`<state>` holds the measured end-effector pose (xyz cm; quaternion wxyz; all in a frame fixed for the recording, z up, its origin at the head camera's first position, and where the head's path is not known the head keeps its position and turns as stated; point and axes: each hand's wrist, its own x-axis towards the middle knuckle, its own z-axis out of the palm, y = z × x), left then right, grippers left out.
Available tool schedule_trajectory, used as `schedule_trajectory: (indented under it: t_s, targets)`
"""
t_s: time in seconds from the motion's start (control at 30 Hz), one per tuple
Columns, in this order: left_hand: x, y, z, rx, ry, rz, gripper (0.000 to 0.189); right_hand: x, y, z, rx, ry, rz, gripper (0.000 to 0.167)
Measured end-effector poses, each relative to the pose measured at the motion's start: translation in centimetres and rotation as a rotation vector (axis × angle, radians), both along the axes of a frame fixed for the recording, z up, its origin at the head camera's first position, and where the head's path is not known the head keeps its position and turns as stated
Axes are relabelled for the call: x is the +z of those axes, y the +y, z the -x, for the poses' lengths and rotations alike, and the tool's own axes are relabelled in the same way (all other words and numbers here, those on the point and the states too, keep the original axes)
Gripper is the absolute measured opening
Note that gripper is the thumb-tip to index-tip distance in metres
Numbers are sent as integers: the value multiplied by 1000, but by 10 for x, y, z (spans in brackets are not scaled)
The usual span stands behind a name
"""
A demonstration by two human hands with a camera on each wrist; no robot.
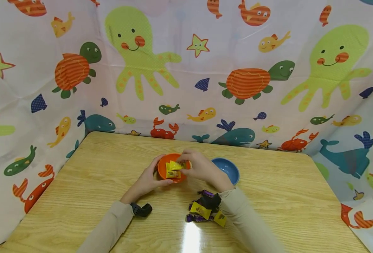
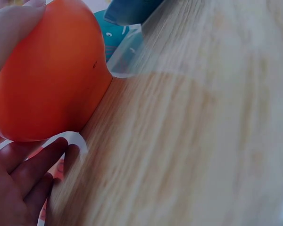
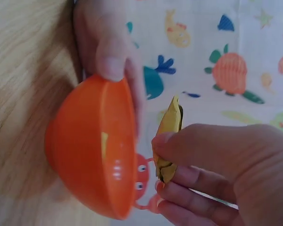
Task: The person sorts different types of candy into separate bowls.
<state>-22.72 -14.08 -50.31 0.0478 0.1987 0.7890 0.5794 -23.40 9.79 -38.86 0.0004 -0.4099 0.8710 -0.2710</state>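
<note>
An orange bowl [image 1: 161,172] stands on the table with several yellow-wrapped candies [image 1: 172,174] inside. My left hand [image 1: 148,180] grips its left side, thumb at the near rim and fingers round the far side, as the left wrist view also shows. Over the bowl's right edge, my right hand [image 1: 199,166] pinches a yellow-wrapped candy [image 3: 168,136] between thumb and fingers. In the right wrist view this candy is apart from the bowl, just off its open mouth.
A blue bowl [image 1: 225,168] stands right of the orange one, partly behind the right wrist. Nearer lies a pile of purple-wrapped candies [image 1: 200,218], yellow-wrapped candies [image 1: 200,210] and something black [image 1: 209,201]. A patterned curtain [image 1: 186,116] rises behind the wooden table [image 1: 284,189].
</note>
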Motion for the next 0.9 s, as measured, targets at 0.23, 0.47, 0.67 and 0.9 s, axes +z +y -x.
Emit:
schedule_trajectory:
  t_s: [0.23,0.47,0.67,0.9]
  targets:
    - [-1,-2,0,-2,8,-5,99,-22,-17,16,-73,29,-87,24]
    - [-1,-2,0,0,-14,5,99,-29,-28,14,-47,-61,-198,17]
    - [8,0,-3,-19,-49,9,97,-29,-32,15,-52,-127,-236,18]
    - [33,2,-17,-29,-46,9,95,-27,-34,16,-40,-154,-250,16]
